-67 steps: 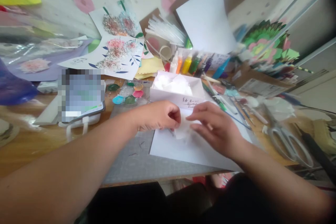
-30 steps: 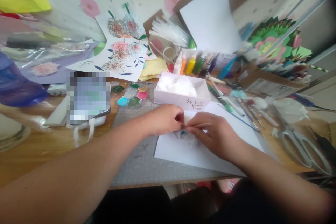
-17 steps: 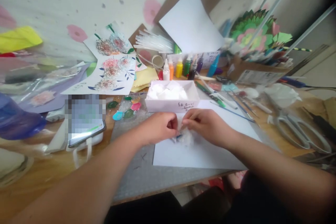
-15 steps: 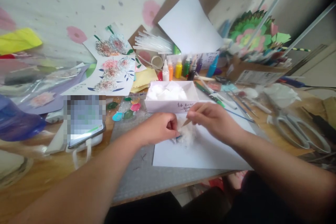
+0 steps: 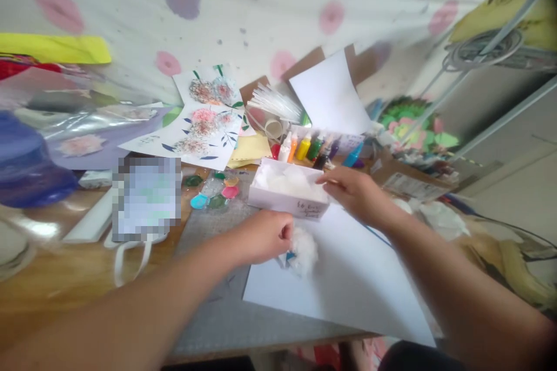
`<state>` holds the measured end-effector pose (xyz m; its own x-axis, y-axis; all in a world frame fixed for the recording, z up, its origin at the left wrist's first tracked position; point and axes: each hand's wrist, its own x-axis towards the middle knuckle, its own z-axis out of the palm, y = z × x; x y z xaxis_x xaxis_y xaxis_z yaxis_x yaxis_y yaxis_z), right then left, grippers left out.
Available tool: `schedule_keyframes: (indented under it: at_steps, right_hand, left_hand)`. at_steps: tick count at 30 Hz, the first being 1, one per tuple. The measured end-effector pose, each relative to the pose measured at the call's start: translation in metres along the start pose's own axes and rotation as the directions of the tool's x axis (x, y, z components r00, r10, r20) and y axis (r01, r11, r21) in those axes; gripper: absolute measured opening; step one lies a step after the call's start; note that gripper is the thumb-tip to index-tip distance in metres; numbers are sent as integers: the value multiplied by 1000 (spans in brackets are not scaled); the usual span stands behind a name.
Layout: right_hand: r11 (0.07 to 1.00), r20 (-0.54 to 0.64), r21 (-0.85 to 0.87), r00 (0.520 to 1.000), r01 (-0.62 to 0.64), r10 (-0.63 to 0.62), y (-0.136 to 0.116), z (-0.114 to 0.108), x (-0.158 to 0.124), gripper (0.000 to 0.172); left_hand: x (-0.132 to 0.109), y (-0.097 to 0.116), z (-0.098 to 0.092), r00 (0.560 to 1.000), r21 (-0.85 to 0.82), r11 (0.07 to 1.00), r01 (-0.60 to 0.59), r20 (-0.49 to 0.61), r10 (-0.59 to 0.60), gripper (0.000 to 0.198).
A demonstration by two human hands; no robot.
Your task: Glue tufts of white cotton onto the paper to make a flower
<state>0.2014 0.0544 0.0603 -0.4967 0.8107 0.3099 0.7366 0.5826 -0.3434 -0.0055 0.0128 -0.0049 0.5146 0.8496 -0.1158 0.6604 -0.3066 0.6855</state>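
My left hand [image 5: 265,236] is closed in a loose fist at the edge of a white sheet of paper [image 5: 348,284], its fingers pinched on a fluffy white tuft [image 5: 302,249] with a bit of blue beside it. My right hand [image 5: 354,188] reaches over the right end of a small white box [image 5: 287,200] filled with white fluffy material. Its fingers are curled at the box's rim and seem to pinch a thin stick. The motion blur hides what else they may grip.
Small paint bottles [image 5: 304,148] stand behind the box. Coloured paint blobs [image 5: 213,191] lie on a plastic sheet to its left, next to a blurred-out device [image 5: 145,197]. Flower pictures [image 5: 195,133] lean at the back. A grey cutting mat [image 5: 217,301] lies under the paper.
My right hand has left the tuft and moved up to the white box. My left hand stays pinched on the tuft. The camera has tilted up and turned.
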Motion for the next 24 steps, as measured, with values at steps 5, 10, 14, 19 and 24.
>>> schedule_keyframes:
  at_steps: [5,10,14,19,24]
  right_hand:
    - [996,129,-83,991,26,-15,5,23,36,24]
    - [998,155,-25,987,51,-46,-13,36,57,29]
    - [999,72,40,997,-30,27,-26,37,66,8]
    - [945,-10,246,975,-214,223,-31,21,53,15]
    - [817,57,504,954,-281,293,-38,6,24,18]
  left_hand:
    - [-5,5,-5,998,-45,999,1,-68,-4,3]
    - [-4,3,-6,994,-63,998,-11,-110,5,8]
    - [-3,-1,-7,990,-100,995,-18,-140,4,11]
    - [-2,0,-9,981,-163,986,-28,-194,-4,13]
    - [-2,7,-11,948,-501,859,-102,-311,-70,25]
